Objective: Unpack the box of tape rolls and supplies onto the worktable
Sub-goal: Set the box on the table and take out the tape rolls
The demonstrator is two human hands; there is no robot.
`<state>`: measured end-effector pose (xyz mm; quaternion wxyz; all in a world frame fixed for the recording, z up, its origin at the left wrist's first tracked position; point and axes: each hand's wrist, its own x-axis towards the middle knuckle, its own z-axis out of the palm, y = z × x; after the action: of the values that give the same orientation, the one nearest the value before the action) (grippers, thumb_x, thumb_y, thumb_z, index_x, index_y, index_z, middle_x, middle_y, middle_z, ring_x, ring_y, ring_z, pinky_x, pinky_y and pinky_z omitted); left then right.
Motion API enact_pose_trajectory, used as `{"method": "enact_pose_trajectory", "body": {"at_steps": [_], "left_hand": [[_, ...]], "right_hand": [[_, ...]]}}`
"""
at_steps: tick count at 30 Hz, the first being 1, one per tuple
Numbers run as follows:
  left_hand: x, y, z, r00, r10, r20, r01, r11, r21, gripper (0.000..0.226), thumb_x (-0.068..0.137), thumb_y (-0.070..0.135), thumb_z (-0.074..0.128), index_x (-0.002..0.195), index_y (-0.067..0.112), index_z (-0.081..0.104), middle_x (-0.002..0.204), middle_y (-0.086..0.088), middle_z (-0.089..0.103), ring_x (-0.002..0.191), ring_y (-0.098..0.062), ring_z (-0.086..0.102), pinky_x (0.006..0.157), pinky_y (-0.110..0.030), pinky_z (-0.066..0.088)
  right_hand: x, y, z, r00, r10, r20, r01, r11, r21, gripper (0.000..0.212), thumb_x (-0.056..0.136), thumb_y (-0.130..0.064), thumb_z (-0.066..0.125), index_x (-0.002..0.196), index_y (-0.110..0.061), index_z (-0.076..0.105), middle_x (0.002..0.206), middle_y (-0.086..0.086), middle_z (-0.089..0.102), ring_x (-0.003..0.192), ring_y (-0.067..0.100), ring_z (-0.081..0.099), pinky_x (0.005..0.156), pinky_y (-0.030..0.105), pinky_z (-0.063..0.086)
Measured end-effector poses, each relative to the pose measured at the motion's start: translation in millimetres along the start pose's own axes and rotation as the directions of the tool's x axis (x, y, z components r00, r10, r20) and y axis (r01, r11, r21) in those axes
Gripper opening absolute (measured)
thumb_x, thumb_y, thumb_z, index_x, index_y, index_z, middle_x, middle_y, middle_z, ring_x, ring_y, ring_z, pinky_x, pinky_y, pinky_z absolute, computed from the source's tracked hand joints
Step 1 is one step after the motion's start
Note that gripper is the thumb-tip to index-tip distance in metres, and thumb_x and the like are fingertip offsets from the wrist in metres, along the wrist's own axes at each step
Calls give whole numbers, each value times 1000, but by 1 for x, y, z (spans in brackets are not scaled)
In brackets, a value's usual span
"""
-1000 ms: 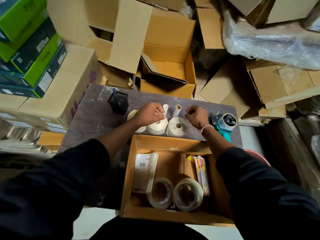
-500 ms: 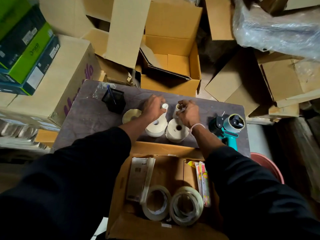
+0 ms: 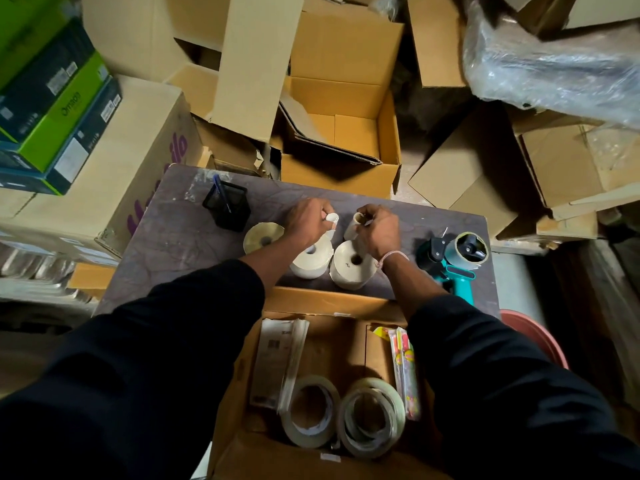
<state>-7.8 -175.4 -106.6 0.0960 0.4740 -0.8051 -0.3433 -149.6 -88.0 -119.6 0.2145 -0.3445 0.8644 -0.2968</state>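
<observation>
The open cardboard box sits at the near edge of the dark worktable. Inside it lie two clear tape rolls, a flat white packet and a colourful slim pack. On the table stand two white rolls and a yellowish roll. My left hand pinches a small white tube. My right hand grips a small cardboard tube just above the right roll.
A black mesh pen holder stands at the table's far left. A teal tape dispenser lies at the right. Open cardboard boxes crowd the floor behind, green boxes are stacked left, a plastic-wrapped bundle lies top right.
My hands have closed in on the two small tubes behind the white rolls; my right hand moved left and now grips one. The view has tilted and shifted nearer.
</observation>
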Motion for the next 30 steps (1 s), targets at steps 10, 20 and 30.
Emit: {"method": "enact_pose_trajectory", "body": {"at_steps": [10, 20, 30], "left_hand": [[-28, 71, -26, 984, 135, -120, -157, 967, -199, 27, 76, 32, 84, 100, 22, 75, 96, 3, 75, 89, -16, 69, 79, -35, 58], [-59, 185, 18, 942, 337, -8, -319, 883, -343, 23, 79, 30, 85, 97, 20, 77, 79, 9, 70, 70, -3, 60, 70, -23, 52], [-102, 290, 153, 880, 366, 304, -323, 929, -183, 20, 72, 31, 88, 84, 22, 76, 83, 6, 73, 87, -22, 72, 82, -38, 59]], "right_hand": [[-30, -7, -95, 973, 47, -225, -10, 987, 163, 21, 78, -14, 78, 97, -23, 74, 94, -2, 74, 88, 16, 69, 83, 37, 61], [-71, 68, -238, 923, 200, -329, -121, 962, 244, 18, 74, -22, 86, 88, -16, 76, 88, 3, 76, 86, 22, 73, 77, 40, 61], [-134, 209, -309, 839, 403, -367, -357, 915, 188, 18, 64, -23, 80, 79, -14, 76, 75, 4, 73, 71, 18, 66, 66, 38, 58]]}}
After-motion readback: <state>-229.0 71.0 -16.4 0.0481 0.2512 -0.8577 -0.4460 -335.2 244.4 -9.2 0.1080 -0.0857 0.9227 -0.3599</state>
